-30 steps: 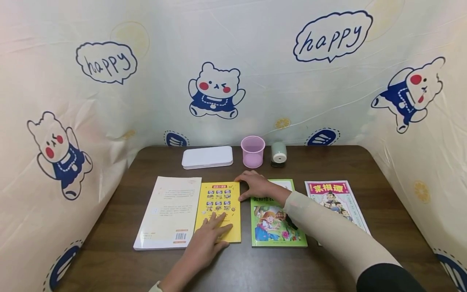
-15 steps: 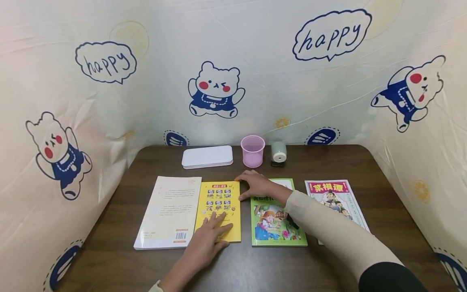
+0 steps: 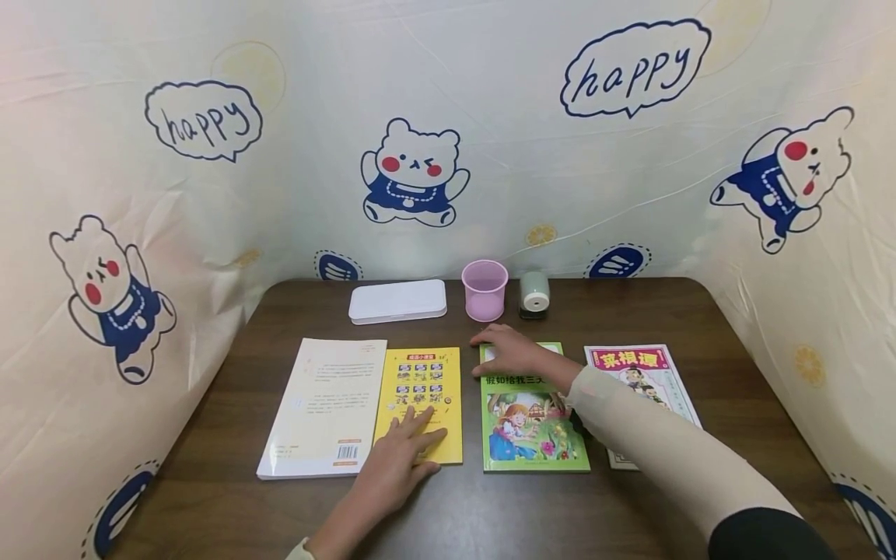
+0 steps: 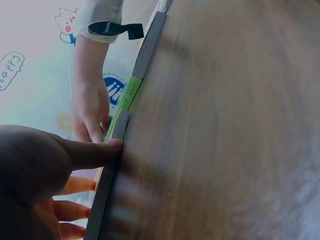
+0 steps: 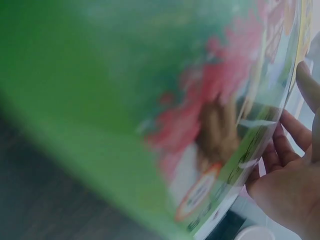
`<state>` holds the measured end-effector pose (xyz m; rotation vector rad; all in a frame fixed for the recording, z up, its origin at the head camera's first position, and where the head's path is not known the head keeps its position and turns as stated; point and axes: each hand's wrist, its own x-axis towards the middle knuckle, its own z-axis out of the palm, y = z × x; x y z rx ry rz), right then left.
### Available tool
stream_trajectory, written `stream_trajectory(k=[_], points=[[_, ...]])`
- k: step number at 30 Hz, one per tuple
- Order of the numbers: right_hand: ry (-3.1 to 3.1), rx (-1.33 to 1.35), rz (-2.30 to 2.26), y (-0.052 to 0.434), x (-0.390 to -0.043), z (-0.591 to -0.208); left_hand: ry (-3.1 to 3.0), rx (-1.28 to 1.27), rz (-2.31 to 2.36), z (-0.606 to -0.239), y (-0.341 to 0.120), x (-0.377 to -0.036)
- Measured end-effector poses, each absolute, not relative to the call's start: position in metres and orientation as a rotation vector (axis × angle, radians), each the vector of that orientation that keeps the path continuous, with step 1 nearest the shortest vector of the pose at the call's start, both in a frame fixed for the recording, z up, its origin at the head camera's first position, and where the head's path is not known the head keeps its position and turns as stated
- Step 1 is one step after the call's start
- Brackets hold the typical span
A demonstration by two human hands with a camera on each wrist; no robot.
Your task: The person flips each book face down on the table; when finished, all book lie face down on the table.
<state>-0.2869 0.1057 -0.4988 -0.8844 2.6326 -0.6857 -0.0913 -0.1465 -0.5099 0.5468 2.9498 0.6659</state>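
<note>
My left hand (image 3: 409, 442) lies flat, fingers straight, on the lower part of a yellow book (image 3: 420, 377). In the left wrist view its thumb (image 4: 95, 150) touches that book's edge. My right hand (image 3: 509, 354) rests with relaxed fingers on the top of a green picture book (image 3: 532, 435), just right of the yellow one. The right wrist view shows the green cover (image 5: 125, 100) close and blurred, with the right hand (image 5: 287, 185) at its far end. A white book (image 3: 325, 404) lies left of the yellow book, partly under it.
A red-titled magazine (image 3: 633, 364) lies to the right, partly under my right forearm. A white flat case (image 3: 397, 301), a pink cup (image 3: 484, 289) and a grey-green sharpener (image 3: 535, 294) stand along the back of the brown table (image 3: 224, 498). Printed cloth walls it on three sides.
My right hand has slid right, off the yellow book's upper right edge and onto the top of the green book. The left hand has stayed in place.
</note>
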Motion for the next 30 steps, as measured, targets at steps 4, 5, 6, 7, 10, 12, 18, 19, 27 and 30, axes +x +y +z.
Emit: stream_trajectory(k=[4, 5, 6, 7, 10, 12, 18, 19, 27, 30], points=[[2.621, -0.870, -0.723, 0.120, -0.287, -0.499, 2.957, 0.553, 0.665, -0.510, -0.146, -0.091], [2.621, -0.859, -0.728, 0.123, -0.287, -0.498, 2.958, 0.554, 0.664, -0.511, -0.146, -0.091], [2.622, -0.851, -0.733, 0.127, -0.287, -0.498, 2.958, 0.551, 0.663, -0.511, -0.146, -0.092], [2.619, -0.835, -0.737, 0.131, -0.287, -0.498, 2.959, 0.548, 0.661, -0.511, -0.146, -0.092], [2.612, -0.800, -0.752, 0.141, -0.287, -0.498, 2.959, 0.542, 0.659, -0.510, -0.146, -0.092], [2.607, -0.799, -0.767, 0.148, -0.287, -0.498, 2.959, 0.537, 0.657, -0.510, -0.146, -0.091], [2.620, -0.812, -0.790, 0.167, -0.289, -0.502, 2.950, 0.526, 0.659, -0.509, -0.146, -0.091], [2.626, -0.817, -0.787, 0.170, -0.289, -0.502, 2.949, 0.525, 0.660, -0.509, -0.146, -0.091], [2.636, -0.804, -0.807, 0.187, -0.287, -0.500, 2.950, 0.524, 0.673, -0.510, -0.146, -0.092], [2.636, -0.780, -0.812, 0.193, -0.286, -0.499, 2.951, 0.523, 0.672, -0.509, -0.146, -0.092]])
